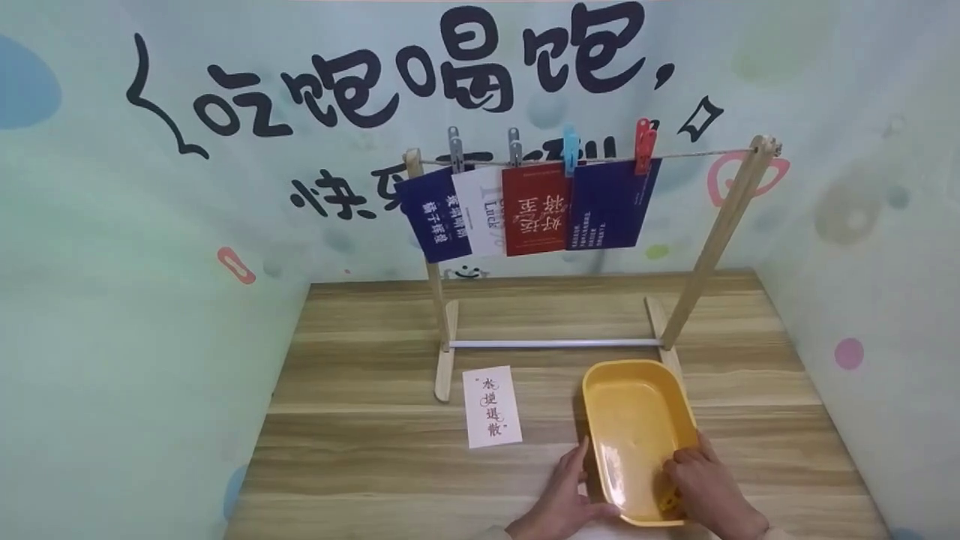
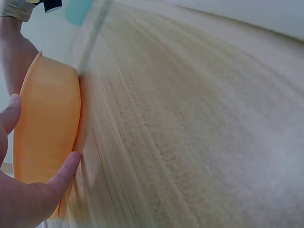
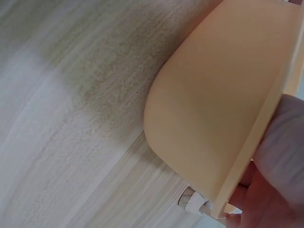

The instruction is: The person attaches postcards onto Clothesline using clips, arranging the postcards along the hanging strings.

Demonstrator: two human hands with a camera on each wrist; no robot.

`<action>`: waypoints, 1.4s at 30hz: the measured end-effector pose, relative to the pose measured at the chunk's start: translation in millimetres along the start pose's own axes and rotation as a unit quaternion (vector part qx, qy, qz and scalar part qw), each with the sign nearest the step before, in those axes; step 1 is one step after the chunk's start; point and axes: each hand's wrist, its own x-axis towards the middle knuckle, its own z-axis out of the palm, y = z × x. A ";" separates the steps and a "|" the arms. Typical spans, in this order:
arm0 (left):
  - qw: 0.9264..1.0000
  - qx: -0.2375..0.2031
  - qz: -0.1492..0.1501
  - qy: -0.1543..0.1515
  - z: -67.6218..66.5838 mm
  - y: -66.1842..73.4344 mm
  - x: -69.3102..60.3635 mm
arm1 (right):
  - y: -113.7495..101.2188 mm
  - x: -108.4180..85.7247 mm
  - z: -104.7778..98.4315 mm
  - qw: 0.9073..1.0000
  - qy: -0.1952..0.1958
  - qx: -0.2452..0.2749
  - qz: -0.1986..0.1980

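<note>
A yellow tray rests on the wooden table, its outer wall filling the left part of the left wrist view. My left hand rests against its near left corner, fingers extended along the side wall and thumb at the near rim. Over the right rim, my right hand reaches inside with curled fingers. They seem to pinch a yellow clothespin at the tray floor; the contact is partly hidden. A white card with red characters lies left of the tray.
Behind stands a wooden rack with a string. Grey clothespins, a blue clothespin and a red clothespin hold cards there, including a red card and a dark blue card. A rack foot is near the white card.
</note>
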 end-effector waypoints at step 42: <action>0.999 -0.012 -0.014 0.042 -4.5 -4.9 -4.4 | -4.7 1.8 8.9 0.971 0.203 0.124 0.040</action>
